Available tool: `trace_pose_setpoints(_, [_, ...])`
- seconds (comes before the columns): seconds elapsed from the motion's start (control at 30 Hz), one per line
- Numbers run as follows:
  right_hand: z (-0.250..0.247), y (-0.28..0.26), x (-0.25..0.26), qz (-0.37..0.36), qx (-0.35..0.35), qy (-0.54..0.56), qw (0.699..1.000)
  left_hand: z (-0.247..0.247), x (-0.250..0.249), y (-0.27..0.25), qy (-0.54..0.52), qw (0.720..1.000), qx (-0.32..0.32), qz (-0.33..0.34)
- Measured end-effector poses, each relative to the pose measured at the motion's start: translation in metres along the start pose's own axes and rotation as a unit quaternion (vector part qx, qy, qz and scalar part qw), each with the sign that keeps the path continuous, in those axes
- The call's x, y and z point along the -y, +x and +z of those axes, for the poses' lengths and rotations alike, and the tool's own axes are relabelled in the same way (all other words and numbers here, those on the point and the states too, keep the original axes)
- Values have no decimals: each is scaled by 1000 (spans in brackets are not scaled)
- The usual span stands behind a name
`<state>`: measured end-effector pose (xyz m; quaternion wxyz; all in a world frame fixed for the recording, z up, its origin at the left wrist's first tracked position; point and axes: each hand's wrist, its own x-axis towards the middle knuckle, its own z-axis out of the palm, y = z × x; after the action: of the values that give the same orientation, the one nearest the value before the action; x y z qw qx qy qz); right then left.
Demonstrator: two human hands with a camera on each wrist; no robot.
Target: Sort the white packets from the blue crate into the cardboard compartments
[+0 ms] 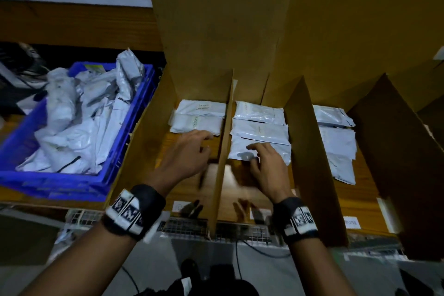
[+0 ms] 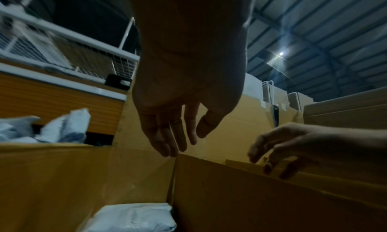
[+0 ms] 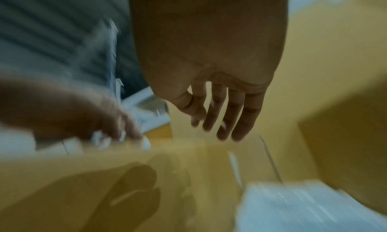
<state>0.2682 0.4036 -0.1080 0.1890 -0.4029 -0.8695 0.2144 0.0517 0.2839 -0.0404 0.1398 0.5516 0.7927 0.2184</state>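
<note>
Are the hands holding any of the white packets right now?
No. Left hand and right hand both hang open over the cardboard compartments, fingers loose, gripping nothing.

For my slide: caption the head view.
Both open hands, left hand and right hand, over sorted packets beside crate.

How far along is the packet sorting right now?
Partly done. Sorted so far: two white packets in the first compartment, three in the second, several in the third. In hand: nothing; the left hand and right hand hover open above the first two compartments. Left: the blue crate is still heaped with packets.
</note>
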Motion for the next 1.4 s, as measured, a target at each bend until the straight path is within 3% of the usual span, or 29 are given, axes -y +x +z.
trace_pose_setpoints(0.1, [-25,-21,45,-38,-39,40,998,-21,31,-39,13,999,-47,2])
trace_pose_setpoints(0.27, [-37,-42,123,-89,-38,40,995,-68,95,-78,33,990,-118,-64])
trace_pose_setpoints(0.47, [19,-45,225,-120,18,17,993,-104,217,-119,89,983,-78,-139])
trace_pose_setpoints(0.53, [52,-44,265,-123,30,23,992,-109,257,-133,110,984,-51,-129])
trace_pose_setpoints(0.63, [103,-39,323,-119,42,42,991,-111,298,-152,148,987,-24,-56])
trace_pose_setpoints(0.77, [169,-24,376,-73,59,24,995,-119,326,-162,101,995,-2,27])
trace_pose_setpoints(0.97, [224,-8,400,-9,40,-54,998,-157,332,-136,29,996,79,20])
trace_pose_setpoints(1.2, [247,23,401,45,56,-157,985,-195,360,-89,-54,991,-74,-93])
trace_pose_setpoints(1.4, [252,43,402,57,71,-176,980,-225,382,-35,-99,969,-70,-214])
